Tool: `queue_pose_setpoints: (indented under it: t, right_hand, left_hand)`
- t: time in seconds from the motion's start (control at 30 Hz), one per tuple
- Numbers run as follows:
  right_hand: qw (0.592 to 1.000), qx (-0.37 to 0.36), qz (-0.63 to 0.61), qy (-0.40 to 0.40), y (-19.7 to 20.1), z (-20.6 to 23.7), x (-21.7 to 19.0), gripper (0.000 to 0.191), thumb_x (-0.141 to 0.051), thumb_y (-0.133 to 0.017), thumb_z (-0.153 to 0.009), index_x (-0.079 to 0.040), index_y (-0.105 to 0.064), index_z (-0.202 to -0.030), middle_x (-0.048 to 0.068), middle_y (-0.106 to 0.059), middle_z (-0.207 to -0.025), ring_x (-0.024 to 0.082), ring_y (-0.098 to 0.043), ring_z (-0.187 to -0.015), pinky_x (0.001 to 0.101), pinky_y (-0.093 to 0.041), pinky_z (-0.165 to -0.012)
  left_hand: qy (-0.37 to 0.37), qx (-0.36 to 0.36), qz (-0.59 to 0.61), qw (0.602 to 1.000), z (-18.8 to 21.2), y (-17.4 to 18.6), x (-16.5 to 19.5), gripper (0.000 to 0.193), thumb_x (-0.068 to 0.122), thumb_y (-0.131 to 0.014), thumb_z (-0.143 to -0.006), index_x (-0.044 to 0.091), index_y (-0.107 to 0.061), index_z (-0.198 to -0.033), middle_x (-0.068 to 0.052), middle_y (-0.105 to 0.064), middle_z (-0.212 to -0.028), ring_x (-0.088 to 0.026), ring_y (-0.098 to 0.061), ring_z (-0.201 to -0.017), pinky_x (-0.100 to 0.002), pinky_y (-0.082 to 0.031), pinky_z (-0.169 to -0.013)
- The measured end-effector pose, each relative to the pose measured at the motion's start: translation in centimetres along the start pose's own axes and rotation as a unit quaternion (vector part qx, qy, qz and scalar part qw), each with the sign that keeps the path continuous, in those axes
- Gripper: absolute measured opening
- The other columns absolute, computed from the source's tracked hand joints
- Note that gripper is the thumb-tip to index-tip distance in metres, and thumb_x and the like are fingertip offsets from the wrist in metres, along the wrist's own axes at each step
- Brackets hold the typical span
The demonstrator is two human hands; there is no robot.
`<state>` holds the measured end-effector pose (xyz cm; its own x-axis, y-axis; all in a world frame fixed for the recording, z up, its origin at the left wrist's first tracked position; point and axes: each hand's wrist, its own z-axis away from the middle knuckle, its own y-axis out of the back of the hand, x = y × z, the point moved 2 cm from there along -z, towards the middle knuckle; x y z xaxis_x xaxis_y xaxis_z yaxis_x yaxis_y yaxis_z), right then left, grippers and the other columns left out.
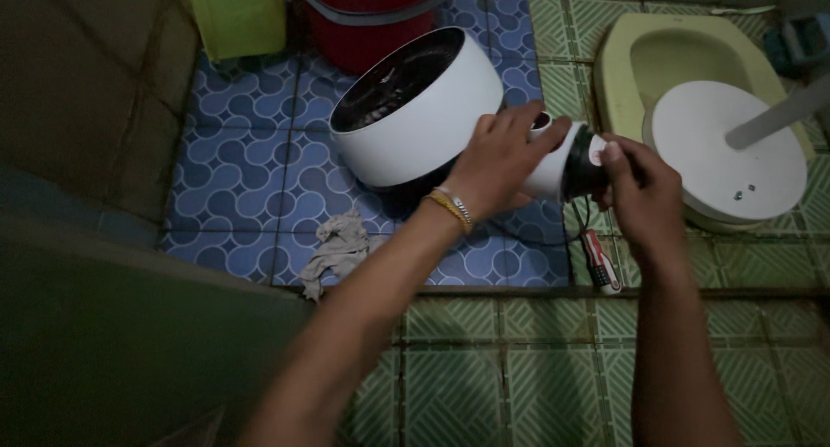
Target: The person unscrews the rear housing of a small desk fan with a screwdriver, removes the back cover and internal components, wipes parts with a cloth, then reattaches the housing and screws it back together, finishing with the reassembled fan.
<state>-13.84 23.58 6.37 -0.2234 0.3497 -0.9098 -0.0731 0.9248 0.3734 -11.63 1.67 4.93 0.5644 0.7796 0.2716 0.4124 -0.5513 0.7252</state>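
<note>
White cylindrical part with a black end, held up above the blue patterned floor tiles near the middle of the head view, gripped from both sides. Left hand wrapped over the white barrel from above, fingers curled around it, thumb underneath, wrist bent slightly down and banded by a gold bracelet; forearm stretched in diagonally from the lower left. Right hand closed on the black end, fingertips pinched at its face, forearm rising almost straight from the bottom edge. Just behind the left hand, tipped on its side on the tiles, a large white round housing with a dark open mouth facing up and left. Below the held part, lying on the floor at the seam between blue and green tiles, a small red-handled screwdriver. Near it, a thin dark cord, end hidden under the hands. To the lower left, a crumpled grey rag. Well to the right, a round white base with a pale pole, resting across a yellow-green squat pan. At the top edge, a red bucket and a green plastic container. Green tiled step in the foreground.
</note>
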Motion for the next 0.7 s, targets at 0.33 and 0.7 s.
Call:
queue_pose_setpoints:
  t: [0.33, 0.7]
  right_hand:
    - [0.999, -0.010, 0.042, -0.009, 0.1, -0.6, -0.1, 0.048, -0.029, -0.067, -0.105, -0.001, -0.059, -0.143, 0.008, -0.065, -0.107, 0.014, -0.062, -0.090, 0.0278, -0.052, -0.075]
    - [0.947, -0.058, 0.163, 0.271, -1.0, 1.8, -7.8, 0.085, -0.015, -0.089, -0.084, -0.001, -0.043, -0.154, 0.018, -0.057, -0.143, 0.028, -0.064, -0.126, 0.0392, -0.056, -0.106]
  left_hand:
    - [0.013, -0.033, -0.020, 0.999, -1.8, -1.1, -0.4, 0.113, 0.029, -0.097, -0.050, 0.020, -0.041, -0.148, -0.020, -0.048, -0.143, -0.039, -0.052, -0.126, -0.050, -0.042, -0.101]
    - [0.065, -0.025, 0.066, 0.995, -1.7, 4.8, 0.3, 0.113, 0.040, -0.096, -0.053, 0.020, -0.040, -0.149, -0.017, -0.051, -0.136, -0.036, -0.057, -0.124, -0.052, -0.042, -0.093]
